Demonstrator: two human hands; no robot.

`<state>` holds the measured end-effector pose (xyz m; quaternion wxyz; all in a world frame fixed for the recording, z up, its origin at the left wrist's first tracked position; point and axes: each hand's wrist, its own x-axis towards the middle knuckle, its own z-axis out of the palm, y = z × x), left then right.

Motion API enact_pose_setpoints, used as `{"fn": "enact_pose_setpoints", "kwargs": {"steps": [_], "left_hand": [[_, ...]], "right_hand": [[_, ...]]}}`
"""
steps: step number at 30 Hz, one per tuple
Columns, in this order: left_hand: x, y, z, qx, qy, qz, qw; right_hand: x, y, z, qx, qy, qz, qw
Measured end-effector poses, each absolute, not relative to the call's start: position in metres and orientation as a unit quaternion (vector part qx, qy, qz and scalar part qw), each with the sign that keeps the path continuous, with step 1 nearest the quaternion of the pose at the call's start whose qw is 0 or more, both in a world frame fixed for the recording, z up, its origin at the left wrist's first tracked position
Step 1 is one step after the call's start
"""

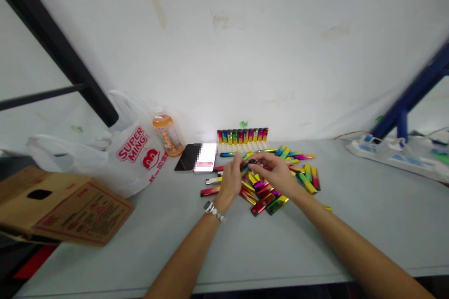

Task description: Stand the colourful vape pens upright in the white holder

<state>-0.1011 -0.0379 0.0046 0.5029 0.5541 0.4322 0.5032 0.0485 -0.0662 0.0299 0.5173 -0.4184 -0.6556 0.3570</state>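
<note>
Colourful metallic lighters lie in a loose pile on the grey table. Above the pile, my left hand, with a watch on its wrist, is closed around a lighter whose dark top points right. The fingers of my right hand pinch together at that dark top. Behind the hands, a row of upright lighters stands at the back of a white tray with small holes, close to the wall.
Left of the pile are a tablet with a lit phone or screen, an orange drink bottle, a white plastic bag and a cardboard box. A white power strip lies at the right.
</note>
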Motion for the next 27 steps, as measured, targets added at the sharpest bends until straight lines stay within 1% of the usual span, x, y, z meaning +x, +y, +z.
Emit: {"fn": "enact_pose_setpoints", "kwargs": {"steps": [2, 4, 7, 9, 11, 16, 18, 21, 27], "left_hand": [[-0.115, -0.037, 0.009, 0.637, 0.461, 0.486, 0.380], [-0.132, -0.037, 0.012, 0.704, 0.487, 0.448, 0.257], [-0.155, -0.038, 0.013, 0.792, 0.477, 0.362, 0.117], [-0.164, -0.038, 0.008, 0.817, 0.469, 0.330, 0.062], [-0.168, -0.037, 0.001, 0.823, 0.471, 0.313, 0.049], [-0.166, -0.039, -0.009, 0.834, 0.466, 0.284, 0.080], [-0.165, -0.039, -0.009, 0.833, 0.466, 0.283, 0.090], [-0.164, -0.038, -0.007, 0.826, 0.475, 0.287, 0.097], [-0.161, -0.033, -0.007, 0.822, 0.483, 0.286, 0.096]], "right_hand": [[0.051, -0.058, 0.040, -0.426, -0.625, 0.379, 0.533], [0.053, -0.043, 0.052, -0.412, -0.624, 0.356, 0.561], [0.049, -0.009, 0.068, -0.389, -0.665, 0.335, 0.542], [0.041, 0.018, 0.075, -0.385, -0.715, 0.291, 0.506], [0.029, 0.045, 0.078, -0.392, -0.771, 0.225, 0.448], [-0.002, 0.092, 0.080, -0.412, -0.870, 0.037, 0.269], [-0.010, 0.101, 0.080, -0.409, -0.887, -0.030, 0.214], [-0.015, 0.106, 0.076, -0.408, -0.893, -0.072, 0.175], [-0.012, 0.111, 0.067, -0.434, -0.881, -0.080, 0.168]]}}
